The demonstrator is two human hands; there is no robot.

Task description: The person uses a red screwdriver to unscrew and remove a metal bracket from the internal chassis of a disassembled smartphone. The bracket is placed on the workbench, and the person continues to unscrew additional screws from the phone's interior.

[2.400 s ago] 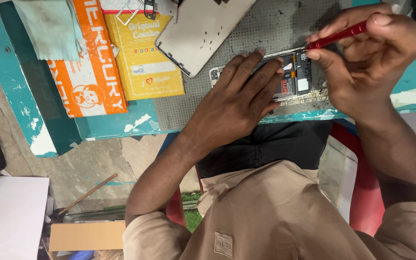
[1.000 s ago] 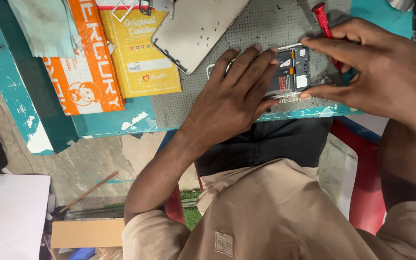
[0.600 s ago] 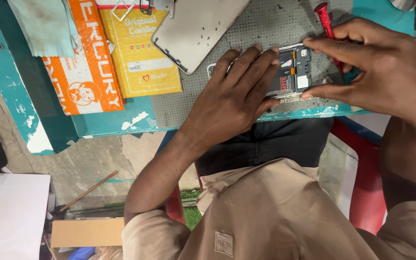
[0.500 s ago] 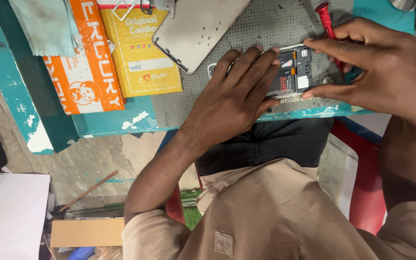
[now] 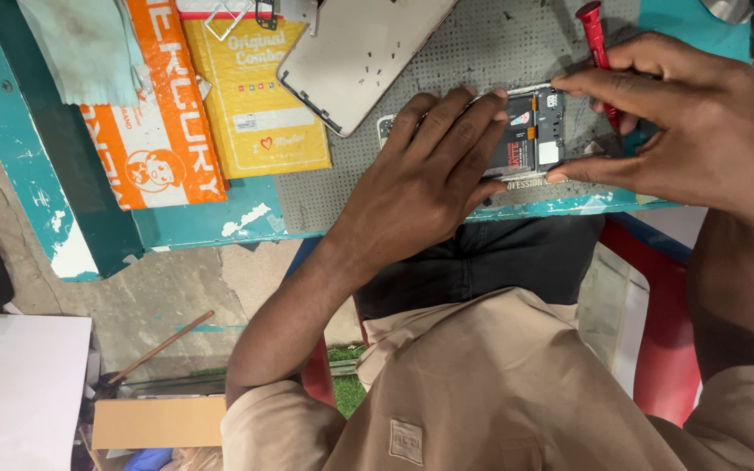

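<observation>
An opened phone (image 5: 530, 139) with its battery and circuit board showing lies on a grey dotted mat (image 5: 482, 61) near the table's front edge. My left hand (image 5: 425, 179) lies flat over the phone's left half, fingers spread. My right hand (image 5: 682, 131) grips the phone's right end between thumb and forefinger and also holds a red-handled screwdriver (image 5: 595, 48), which stands up behind the fingers. The phone's removed back panel (image 5: 359, 52), pale and glossy, rests on the mat to the upper left.
A yellow packet (image 5: 250, 96) and an orange packet (image 5: 146, 131) lie on the teal table (image 5: 194, 222) to the left, with a pale green cloth (image 5: 85, 44) above them. A red chair (image 5: 661, 331) is under me. Cardboard (image 5: 159, 423) and white paper (image 5: 23, 388) lie on the floor.
Earlier my right hand held the screwdriver tip toward the phone; it has since turned the tool upright and closed its fingers on the phone's right end. In the last second almost nothing moved.
</observation>
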